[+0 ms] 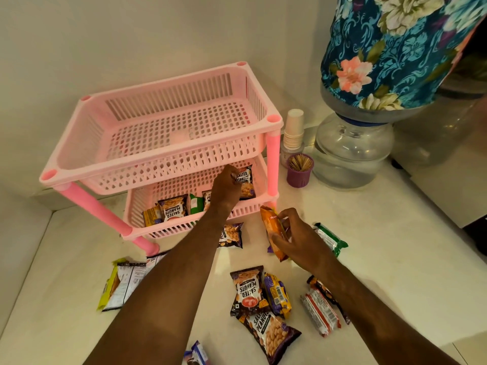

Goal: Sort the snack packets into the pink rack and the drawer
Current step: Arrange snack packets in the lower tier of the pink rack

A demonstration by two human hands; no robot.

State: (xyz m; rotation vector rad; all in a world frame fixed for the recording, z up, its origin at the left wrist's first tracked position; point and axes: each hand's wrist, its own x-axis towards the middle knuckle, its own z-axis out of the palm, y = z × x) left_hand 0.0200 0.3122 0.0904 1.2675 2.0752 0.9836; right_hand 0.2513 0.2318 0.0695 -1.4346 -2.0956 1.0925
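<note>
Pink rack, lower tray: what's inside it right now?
The lower tray holds several snack packets, including salted peanuts; the left hand places another peanut packet. The forearm hides some contents.

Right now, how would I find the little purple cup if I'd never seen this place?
Find the pink rack on the counter. Just right of its front post stands the purple cup, before the water jug. Unlike the white paper cups behind it, it's full of toothpicks.

A stack of paper cups (pixel 293 127), a purple toothpick holder (pixel 299 175) and a floral-covered water jug (pixel 390 48) stand together.
</note>
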